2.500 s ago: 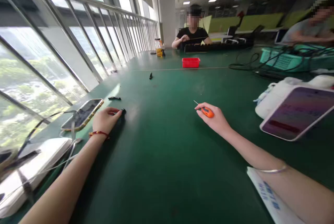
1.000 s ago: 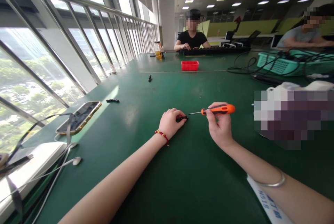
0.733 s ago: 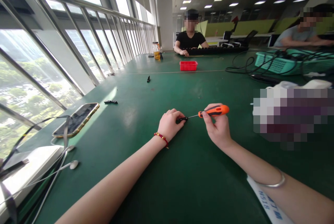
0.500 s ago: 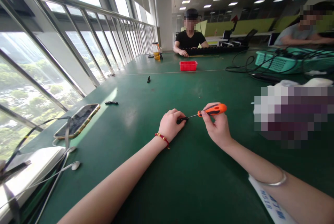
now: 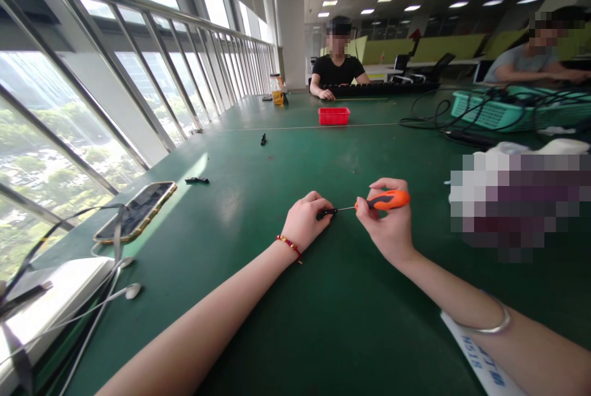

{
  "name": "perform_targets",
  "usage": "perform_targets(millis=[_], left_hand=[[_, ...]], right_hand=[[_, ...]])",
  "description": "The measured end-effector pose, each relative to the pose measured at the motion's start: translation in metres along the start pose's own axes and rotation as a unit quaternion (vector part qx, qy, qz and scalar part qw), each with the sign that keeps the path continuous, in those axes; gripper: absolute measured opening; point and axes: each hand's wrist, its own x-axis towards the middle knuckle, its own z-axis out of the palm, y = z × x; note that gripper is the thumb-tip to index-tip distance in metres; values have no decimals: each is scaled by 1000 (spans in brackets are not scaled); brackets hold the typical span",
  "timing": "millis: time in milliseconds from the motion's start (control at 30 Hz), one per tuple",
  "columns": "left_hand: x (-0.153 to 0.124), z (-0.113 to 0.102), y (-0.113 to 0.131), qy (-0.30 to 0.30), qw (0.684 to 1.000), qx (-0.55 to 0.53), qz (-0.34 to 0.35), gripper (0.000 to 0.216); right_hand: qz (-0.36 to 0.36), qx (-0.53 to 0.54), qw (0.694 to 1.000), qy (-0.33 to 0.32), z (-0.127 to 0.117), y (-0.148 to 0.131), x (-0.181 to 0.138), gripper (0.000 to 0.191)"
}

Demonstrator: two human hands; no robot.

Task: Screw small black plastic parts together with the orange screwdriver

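Observation:
My left hand rests on the green table and is closed around a small black part, pinched between thumb and fingers. Much of that part is hidden by the hand, so its kind is unclear. My right hand grips an orange and black screwdriver, held nearly level with its handle to the right. The thin shaft points left, and its tip meets the right end of the black part. Two more small black pieces, one nearer and one farther, lie to the left on the table.
A phone and white earphones lie at the left by the railing. A red tray stands ahead. A teal basket with black cables is at the right. One person sits opposite, another at the far right.
The screwdriver's handle has shifted slightly right and down, and my right fingers have changed their hold on it. My left hand and the black part have moved a little to the right.

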Motion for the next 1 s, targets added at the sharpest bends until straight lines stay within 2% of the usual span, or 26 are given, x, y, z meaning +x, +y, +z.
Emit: perform_targets(millis=[100,167,267,400,633,867,1000], left_hand=[[0,-1,1,-5,1000,4,3,14],[1,-1,1,-9,1000,11,3,14],[1,-1,1,-12,1000,11,6,15],[0,-1,1,-11,1000,3,9,15],[1,0,-1,-12,1000,9,8,14],[1,0,0,-9,1000,8,7,14],[1,-1,1,-11,1000,9,4,14]], right_hand=[[-30,0,1000,3,-1,2,1,31],[-39,-9,999,1,-1,3,1,26],[-10,-16,1000,-6,-1,3,1,15],[12,-4,1000,-18,1,0,0,12],[-26,2,1000,-1,0,2,0,30],[5,-10,1000,-11,0,-2,1,19],[-30,1,999,-15,-1,0,1,26]])
